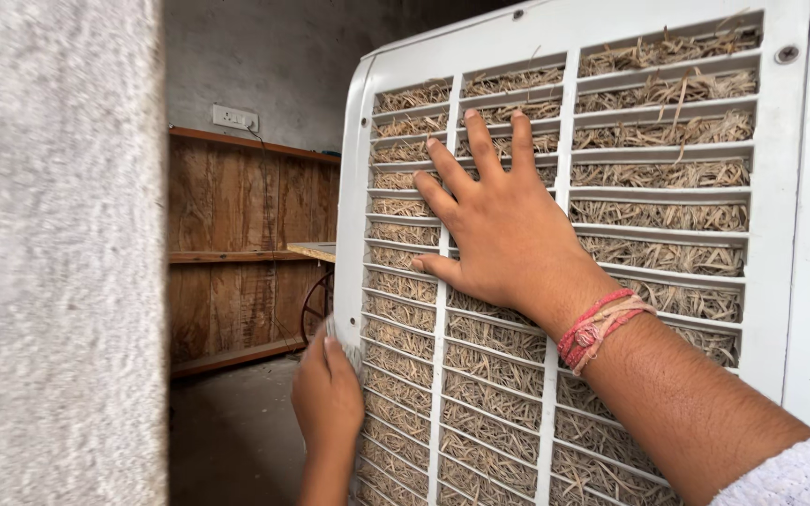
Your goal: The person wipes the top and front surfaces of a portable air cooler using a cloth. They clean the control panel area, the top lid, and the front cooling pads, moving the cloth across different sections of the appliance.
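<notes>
1. Here the right hand (499, 230) lies flat, fingers spread, against the upright white panel (799, 234); grasping nothing.
2. Lower, the left hand (327, 398) curls around the panel's left edge; that edge runs vertically.

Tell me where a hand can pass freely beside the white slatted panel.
Free: the gap between the rough grey wall and the panel, above the floor. Crowded: the panel's left edge, gripped by the left hand; the right hand lies flat on its slats.
</notes>
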